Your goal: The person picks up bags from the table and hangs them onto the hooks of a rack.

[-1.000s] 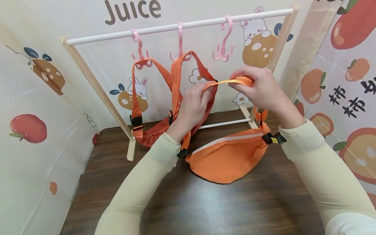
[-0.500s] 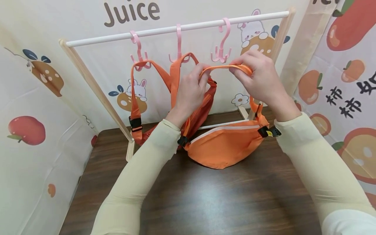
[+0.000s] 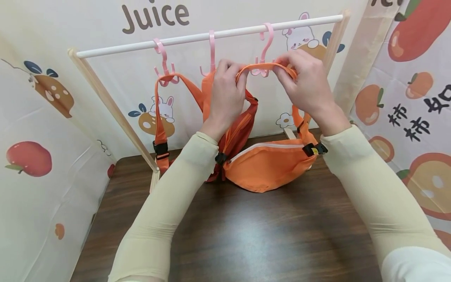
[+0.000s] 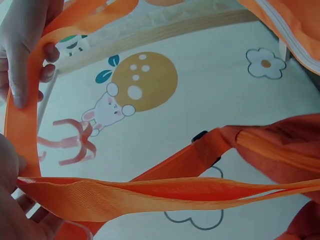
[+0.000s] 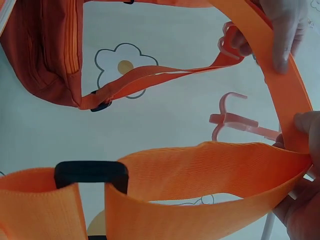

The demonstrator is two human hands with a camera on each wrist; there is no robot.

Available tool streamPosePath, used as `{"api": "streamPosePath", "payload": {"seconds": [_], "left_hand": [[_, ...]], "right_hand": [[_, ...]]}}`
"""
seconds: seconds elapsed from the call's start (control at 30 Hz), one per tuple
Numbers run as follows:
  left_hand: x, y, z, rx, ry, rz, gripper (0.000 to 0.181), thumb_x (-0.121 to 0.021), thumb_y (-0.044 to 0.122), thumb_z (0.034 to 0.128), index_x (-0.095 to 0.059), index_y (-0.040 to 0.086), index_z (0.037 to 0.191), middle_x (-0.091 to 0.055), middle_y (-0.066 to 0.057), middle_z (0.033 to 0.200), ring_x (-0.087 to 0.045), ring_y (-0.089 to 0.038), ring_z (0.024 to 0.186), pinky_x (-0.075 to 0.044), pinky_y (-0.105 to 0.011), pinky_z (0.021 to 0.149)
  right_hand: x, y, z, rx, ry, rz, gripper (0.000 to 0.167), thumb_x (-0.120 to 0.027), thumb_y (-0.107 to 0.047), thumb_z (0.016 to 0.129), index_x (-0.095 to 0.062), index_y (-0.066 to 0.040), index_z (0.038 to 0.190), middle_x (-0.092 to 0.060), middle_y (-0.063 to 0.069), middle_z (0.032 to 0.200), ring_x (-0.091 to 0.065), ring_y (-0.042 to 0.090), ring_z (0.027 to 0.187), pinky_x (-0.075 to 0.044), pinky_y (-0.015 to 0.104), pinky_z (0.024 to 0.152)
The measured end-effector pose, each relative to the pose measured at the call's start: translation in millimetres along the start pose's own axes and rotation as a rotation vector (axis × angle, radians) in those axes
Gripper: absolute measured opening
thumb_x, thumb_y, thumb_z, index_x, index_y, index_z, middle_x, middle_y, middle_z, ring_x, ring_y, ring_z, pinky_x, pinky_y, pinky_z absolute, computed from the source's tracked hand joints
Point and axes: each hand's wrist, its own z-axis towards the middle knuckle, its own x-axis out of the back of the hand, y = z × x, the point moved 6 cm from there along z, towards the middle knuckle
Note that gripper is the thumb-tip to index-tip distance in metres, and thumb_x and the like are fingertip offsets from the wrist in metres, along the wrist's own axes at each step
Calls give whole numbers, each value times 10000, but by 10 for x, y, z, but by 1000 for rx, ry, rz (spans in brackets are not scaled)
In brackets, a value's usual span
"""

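An orange waist bag (image 3: pixel 267 166) with a white zipper hangs tilted just over the table from its wide strap (image 3: pixel 258 67). My left hand (image 3: pixel 225 96) pinches the strap on one side, and my right hand (image 3: pixel 306 80) pinches it on the other. Between them the strap arches in front of the prongs of the right pink hook (image 3: pixel 269 37), partly covering them. In the right wrist view a black slider (image 5: pixel 92 172) sits on the strap. Behind my left hand, a darker red-orange bag (image 3: pixel 243 127) hangs by its straps, its middle hook partly hidden.
A white rail (image 3: pixel 123 49) on wooden posts carries the left pink hook (image 3: pixel 163 58), with the darker bag's strap looped over it, and the middle pink hook (image 3: pixel 212 49). The rack stands on a dark wooden table (image 3: pixel 260 235). Printed cloth (image 3: pixel 31 94) surrounds it.
Both hands have risen with the strap, from below the right hook up to its prongs. The orange bag has lifted and shifted slightly left and back toward the rack.
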Motion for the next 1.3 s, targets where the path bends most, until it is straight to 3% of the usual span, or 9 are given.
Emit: {"api": "streamPosePath", "payload": {"seconds": [0.3, 0.5, 0.77, 1.1, 1.3], "left_hand": [[6, -12, 167, 33, 16, 46, 255, -592, 234, 1106, -721, 62, 1243, -670, -65, 1154, -603, -166, 1009, -508, -170, 854], [-27, -27, 250, 82, -24, 100, 280, -560, 253, 1118, -717, 74, 1265, -676, -59, 1198, -615, -168, 1057, -516, -180, 898], [-156, -67, 313, 178, -113, 156, 336, -469, 276, 1148, -670, 106, 1357, -635, -40, 1244, -600, -164, 1006, -518, -207, 875], [-255, -106, 274, 236, -160, 171, 361, -441, 298, 1154, -627, 123, 1409, -650, -22, 1098, -562, -146, 813, -513, -218, 695], [-298, -133, 210, 270, -203, 175, 363, -419, 317, 1158, -596, 146, 1425, -592, -36, 925, -537, -186, 669, -485, -252, 586]], "right_hand": [[-52, 27, 99, -6, 39, -27, 326, -564, -259, 1104, -754, -2, 1167, -709, 144, 1033, -555, 258, 863, -426, 339, 776], [-110, 94, 148, -53, 23, -42, 331, -548, -258, 1110, -746, -14, 1214, -727, 139, 1098, -572, 264, 896, -443, 367, 794], [-194, 183, 171, -117, 2, -45, 343, -523, -261, 1113, -740, -30, 1246, -728, 128, 1143, -572, 256, 894, -450, 356, 781], [-269, 285, 141, -156, -12, -33, 340, -519, -272, 1107, -741, -46, 1229, -726, 128, 1089, -527, 276, 860, -420, 405, 841], [-322, 341, 116, -170, -28, -25, 367, -508, -289, 1115, -725, -45, 1284, -743, 131, 1148, -528, 260, 826, -426, 332, 748]]}}
